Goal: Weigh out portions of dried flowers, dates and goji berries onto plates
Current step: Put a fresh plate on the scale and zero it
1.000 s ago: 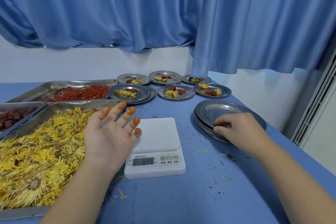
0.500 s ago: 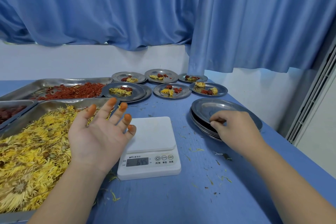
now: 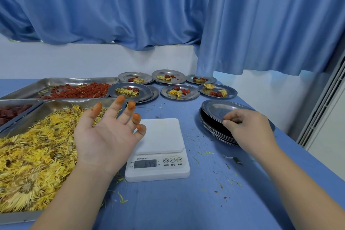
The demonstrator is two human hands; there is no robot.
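Note:
My left hand hovers palm up, fingers spread and tipped orange, between the tray of yellow dried flowers and the white scale, holding nothing. The scale's platform is bare and its display shows digits. My right hand pinches the near rim of the top plate on a stack of empty metal plates at the right. A tray of goji berries lies at the back left, and a tray of dark red dates at the far left edge.
Several filled plates with flowers, dates and berries stand in two rows at the back of the blue table. Petal scraps litter the table near the scale. Blue curtains hang behind. The table's right edge runs close to the plate stack.
My left hand drifted slightly left and stays open. My right hand remains on the plate stack's rim, its fingers now pinching the top plate's edge. The view shifted a little.

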